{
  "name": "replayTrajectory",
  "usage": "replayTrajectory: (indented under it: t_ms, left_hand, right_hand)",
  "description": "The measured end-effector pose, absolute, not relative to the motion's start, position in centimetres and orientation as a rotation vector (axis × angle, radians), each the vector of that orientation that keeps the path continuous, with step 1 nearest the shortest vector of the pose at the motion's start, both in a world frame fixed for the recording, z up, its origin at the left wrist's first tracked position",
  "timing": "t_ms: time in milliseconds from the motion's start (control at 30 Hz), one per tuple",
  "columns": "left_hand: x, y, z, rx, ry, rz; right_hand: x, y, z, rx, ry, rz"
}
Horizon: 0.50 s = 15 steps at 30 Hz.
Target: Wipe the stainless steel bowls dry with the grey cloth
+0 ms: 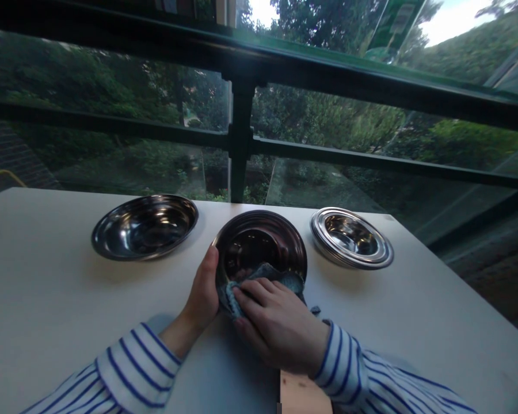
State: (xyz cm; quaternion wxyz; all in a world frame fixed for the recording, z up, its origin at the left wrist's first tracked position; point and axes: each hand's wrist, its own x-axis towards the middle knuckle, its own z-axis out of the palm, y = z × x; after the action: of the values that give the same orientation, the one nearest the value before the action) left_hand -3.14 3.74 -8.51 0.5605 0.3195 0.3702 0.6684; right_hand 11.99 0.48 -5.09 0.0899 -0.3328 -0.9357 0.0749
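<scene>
A shiny metal bowl [259, 244] is tilted toward me in the middle of the white table. My left hand [202, 287] grips its left rim, the thumb on the near side and the other fingers hidden behind. Bunched over the bowl's lower rim is a grey-blue cloth [291, 280]. My right hand [276, 322] presses this cloth against the bowl, its fingers closed over it.
On the left of the white table [38, 299] stands a wide metal bowl [147, 227]. Several nested metal bowls [351, 238] are at the right. Behind the table's far edge runs a dark green window frame [242, 115]. A light-brown object [304, 394] shows below my right wrist.
</scene>
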Motion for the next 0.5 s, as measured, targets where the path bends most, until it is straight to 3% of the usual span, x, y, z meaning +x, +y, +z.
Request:
replayTrajectory:
  t_ms: [500]
  left_hand:
    - [-3.2, 3.9, -8.2, 0.676, 0.841, 1.581]
  right_hand:
    - [12.4, 0.3, -5.2, -0.876, -2.843, 0.226]
